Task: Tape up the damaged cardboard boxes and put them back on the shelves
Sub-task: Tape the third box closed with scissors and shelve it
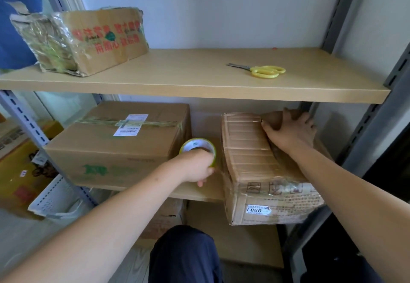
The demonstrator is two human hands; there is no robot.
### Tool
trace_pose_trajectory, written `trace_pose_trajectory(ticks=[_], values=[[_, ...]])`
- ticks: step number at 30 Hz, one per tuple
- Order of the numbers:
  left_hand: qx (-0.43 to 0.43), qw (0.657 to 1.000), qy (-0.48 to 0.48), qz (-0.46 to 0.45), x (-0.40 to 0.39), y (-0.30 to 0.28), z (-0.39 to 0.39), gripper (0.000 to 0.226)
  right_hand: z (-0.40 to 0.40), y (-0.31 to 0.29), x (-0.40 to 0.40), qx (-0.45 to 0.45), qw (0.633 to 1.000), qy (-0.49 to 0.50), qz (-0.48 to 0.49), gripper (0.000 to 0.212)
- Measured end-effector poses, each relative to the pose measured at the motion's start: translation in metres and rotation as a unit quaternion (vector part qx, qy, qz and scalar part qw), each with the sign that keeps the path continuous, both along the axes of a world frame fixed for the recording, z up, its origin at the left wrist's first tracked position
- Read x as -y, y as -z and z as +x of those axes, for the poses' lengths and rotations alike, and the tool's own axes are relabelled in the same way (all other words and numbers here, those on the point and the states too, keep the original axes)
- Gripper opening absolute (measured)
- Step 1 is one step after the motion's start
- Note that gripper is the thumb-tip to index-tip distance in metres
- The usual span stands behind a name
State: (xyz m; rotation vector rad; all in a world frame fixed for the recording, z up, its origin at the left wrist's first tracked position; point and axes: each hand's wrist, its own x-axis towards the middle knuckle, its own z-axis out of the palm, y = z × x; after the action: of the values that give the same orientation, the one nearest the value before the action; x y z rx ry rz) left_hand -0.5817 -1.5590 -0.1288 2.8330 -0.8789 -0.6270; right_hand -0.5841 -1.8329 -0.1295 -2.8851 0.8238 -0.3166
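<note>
We see the left hand (197, 167) gripping the tape roll (198, 148). The right hand (290, 131) presses spread fingers on the crumpled, tape-wrapped box (250, 167), which overhangs the middle shelf's (199, 191) front edge at its right end.

Yellow-handled scissors (260, 70) lie closed on the upper board, blades pointing left. A white perforated basket (52, 198) sits low at the left, beside a yellow carton (21, 167) on the floor
</note>
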Motion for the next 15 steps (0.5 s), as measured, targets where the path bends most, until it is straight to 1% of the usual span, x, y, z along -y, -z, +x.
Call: trace_pose_trajectory(ticks=[1,2,3,5,6,8,9,10,12,15], values=[[-0.004,1.000,-0.010,-0.002,0.000,-0.002,0.004,0.024,-0.002,0.001,0.001,0.001,1.000,-0.008,-0.004,0.090],[0.011,1.000,-0.011,0.000,0.001,-0.004,0.008,0.021,-0.004,0.002,0.001,0.003,1.000,-0.014,-0.004,0.089],[0.047,0.999,0.002,0.009,0.004,-0.006,0.011,0.020,-0.004,0.002,0.001,0.004,1.000,-0.018,-0.003,0.088],[0.123,0.991,0.040,0.027,0.011,-0.007,0.016,0.025,-0.004,0.002,0.002,0.003,1.000,-0.020,0.000,0.087],[0.116,0.992,0.051,0.028,0.012,-0.008,0.019,0.027,-0.003,0.002,0.003,0.002,1.000,-0.021,0.001,0.087],[0.039,0.996,0.070,0.048,0.007,-0.010,0.028,0.023,-0.001,0.003,0.008,0.000,1.000,-0.025,0.004,0.086],[0.012,0.995,0.075,0.070,0.002,-0.011,0.032,0.026,0.000,0.003,0.009,-0.002,1.000,-0.029,0.005,0.086],[0.002,0.993,0.077,0.090,-0.001,-0.010,0.035,0.030,0.001,0.003,0.011,-0.005,0.999,-0.033,0.006,0.085],[0.026,0.991,0.086,0.099,-0.003,-0.009,0.039,0.032,0.004,0.002,0.012,-0.008,0.999,-0.040,0.010,0.084],[0.105,0.986,0.089,0.094,0.004,-0.011,0.041,0.022,0.008,0.001,0.011,-0.009,0.998,-0.053,0.014,0.084]])
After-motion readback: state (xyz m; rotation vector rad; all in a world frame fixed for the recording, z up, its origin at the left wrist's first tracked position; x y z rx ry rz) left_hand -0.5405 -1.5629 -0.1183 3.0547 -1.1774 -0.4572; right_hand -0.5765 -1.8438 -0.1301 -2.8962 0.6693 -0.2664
